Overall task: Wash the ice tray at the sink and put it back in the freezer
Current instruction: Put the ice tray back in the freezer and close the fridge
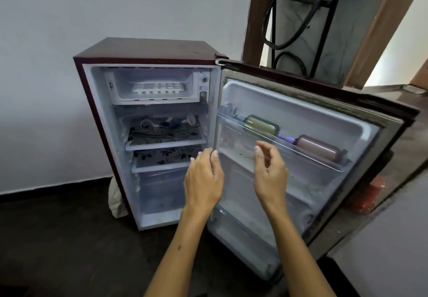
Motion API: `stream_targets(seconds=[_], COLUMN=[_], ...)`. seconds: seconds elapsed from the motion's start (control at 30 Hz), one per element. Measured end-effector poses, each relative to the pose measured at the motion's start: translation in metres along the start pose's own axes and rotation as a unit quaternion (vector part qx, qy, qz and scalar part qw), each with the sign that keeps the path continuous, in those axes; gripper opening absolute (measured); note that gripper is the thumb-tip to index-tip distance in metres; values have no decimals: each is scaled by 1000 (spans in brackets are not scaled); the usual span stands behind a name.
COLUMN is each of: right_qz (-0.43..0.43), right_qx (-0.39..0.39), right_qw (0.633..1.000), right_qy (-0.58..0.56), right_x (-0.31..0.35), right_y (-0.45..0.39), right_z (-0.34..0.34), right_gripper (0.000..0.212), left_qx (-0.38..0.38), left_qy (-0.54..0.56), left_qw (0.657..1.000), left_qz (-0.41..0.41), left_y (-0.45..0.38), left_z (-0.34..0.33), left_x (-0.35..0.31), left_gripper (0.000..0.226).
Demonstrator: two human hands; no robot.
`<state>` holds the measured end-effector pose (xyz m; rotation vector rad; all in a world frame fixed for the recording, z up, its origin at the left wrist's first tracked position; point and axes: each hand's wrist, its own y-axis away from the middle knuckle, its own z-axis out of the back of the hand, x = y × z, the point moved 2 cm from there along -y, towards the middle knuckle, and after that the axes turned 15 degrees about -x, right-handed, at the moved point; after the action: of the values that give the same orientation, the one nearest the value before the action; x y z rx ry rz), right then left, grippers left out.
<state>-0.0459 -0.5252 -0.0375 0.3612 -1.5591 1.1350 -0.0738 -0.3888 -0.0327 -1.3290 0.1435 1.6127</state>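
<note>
1. Small maroon fridge (148, 50) stands on a dark floor against a pale wall, door (301, 157) swung wide to the right.
2. Freezer compartment (157, 97) sits at the top of the cabinet, front open. White ice tray (158, 87) lies flat on its floor, roughly centred, long side facing out.
3. Thermostat dial (204, 79) is just right of the freezer compartment.
4. Below it: two shelves with black floral liners. Upper shelf (165, 142) carries a few small items toward its back edge, too blurred to identify. Lower shelf (159, 165) shows only its liner.
5. Door rack (278, 145) holds a greenish bottle (261, 124) near its hinge end and a pinkish bottle (318, 148) near its outer end, both lying on their sides, with a small purple item (287, 138) between them.
6. Left hand (203, 181) is in front of the lower shelf's right edge, fingers relaxed, slightly curled, holding nothing.
7. Right hand (269, 174) is in front of the door's inner panel below the rack, fingers loose and spread, holding nothing.
8. Both hands are well below the ice tray, not touching it.
</note>
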Motion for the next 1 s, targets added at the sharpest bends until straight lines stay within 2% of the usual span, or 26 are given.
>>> stream_targets(seconds=[0.23,0.37,0.5,0.7,0.8,1.0], right_qz=[-8,-2,-77,-211,-231,-243], right_qx=[-188,-242,-230,-142,-112,-152], right_qw=[981,969,969,966,963,954], right_qy=[45,58,37,-50,-86,-86], right_x=[-69,-102,-118,-129,-126,-121], right_y=[-74,-113,-159,-216,-220,-200], right_z=[94,141,168,174,171,176], right_gripper=[21,35,46,67,71,69], left_qx=[18,41,60,110,107,45], left_qy=[12,37,52,36,33,58], left_qw=[999,998,996,991,991,994], left_qz=[-26,-32,-52,-71,-72,-83], left_y=[48,75,97,113,118,122], left_z=[-75,-120,-160,-193,-195,-185], left_x=[-61,-95,-126,-149,-152,-159], left_gripper=[27,33,33,44,46,35])
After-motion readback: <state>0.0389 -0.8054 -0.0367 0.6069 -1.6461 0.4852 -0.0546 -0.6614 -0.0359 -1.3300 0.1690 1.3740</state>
